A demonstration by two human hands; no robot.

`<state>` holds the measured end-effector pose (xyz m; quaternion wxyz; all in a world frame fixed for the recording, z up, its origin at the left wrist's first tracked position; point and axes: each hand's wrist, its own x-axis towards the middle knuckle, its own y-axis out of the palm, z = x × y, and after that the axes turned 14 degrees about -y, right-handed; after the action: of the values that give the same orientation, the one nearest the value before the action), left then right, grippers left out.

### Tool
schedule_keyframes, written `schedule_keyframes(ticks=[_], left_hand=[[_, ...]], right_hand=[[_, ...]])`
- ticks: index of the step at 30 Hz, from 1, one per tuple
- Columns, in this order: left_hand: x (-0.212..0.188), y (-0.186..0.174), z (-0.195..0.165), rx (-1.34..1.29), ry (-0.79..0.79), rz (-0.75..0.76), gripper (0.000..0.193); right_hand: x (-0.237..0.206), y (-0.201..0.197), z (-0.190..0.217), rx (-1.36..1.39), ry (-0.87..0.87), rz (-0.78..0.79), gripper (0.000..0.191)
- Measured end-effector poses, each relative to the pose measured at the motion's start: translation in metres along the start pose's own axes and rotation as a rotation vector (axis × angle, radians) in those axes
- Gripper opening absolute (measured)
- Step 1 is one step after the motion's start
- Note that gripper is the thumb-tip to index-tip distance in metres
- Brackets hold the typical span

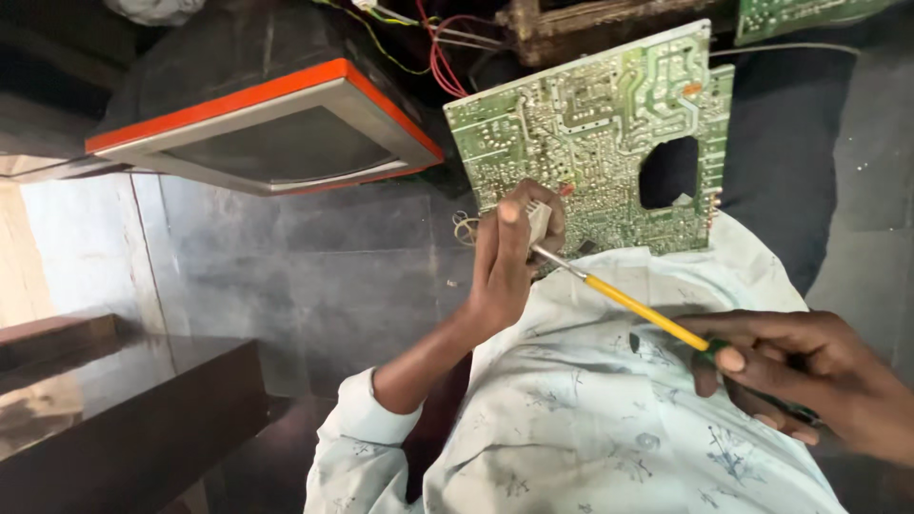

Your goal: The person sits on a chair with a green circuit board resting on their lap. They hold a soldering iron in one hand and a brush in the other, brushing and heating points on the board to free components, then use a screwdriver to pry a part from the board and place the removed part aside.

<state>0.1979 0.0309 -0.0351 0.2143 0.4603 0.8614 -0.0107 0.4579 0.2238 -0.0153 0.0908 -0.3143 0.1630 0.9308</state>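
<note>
At frame centre, the left hand point(509, 257) pinched the green circuit board point(595, 143) by its lower edge (propped on the lap). The right hand point(809, 376), lower right, gripped a yellow-shafted tool point(633, 306), fingers wrapped tight; its tip could slip and gouge the board's traces.

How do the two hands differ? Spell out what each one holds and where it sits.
The left hand pinches a small pale part against the green circuit board; the right hand grips the yellow-shafted tool by its handle. The left is raised at the board's lower edge, the right low over the lap. Both are bare.
</note>
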Motion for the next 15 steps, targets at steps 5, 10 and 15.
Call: schedule_keyframes(ticks=[5,10,15], left_hand=[[0.008,0.006,-0.013,-0.113,0.005,0.037,0.064],[0.010,0.002,-0.014,-0.087,-0.020,-0.001,0.064],[0.013,0.003,-0.015,-0.101,0.055,0.026,0.059]], right_hand=[[0.002,-0.006,-0.010,0.020,-0.052,-0.014,0.045],[0.001,-0.008,-0.021,-0.024,-0.062,-0.028,0.045],[0.001,-0.008,-0.017,-0.130,0.029,-0.041,0.045]])
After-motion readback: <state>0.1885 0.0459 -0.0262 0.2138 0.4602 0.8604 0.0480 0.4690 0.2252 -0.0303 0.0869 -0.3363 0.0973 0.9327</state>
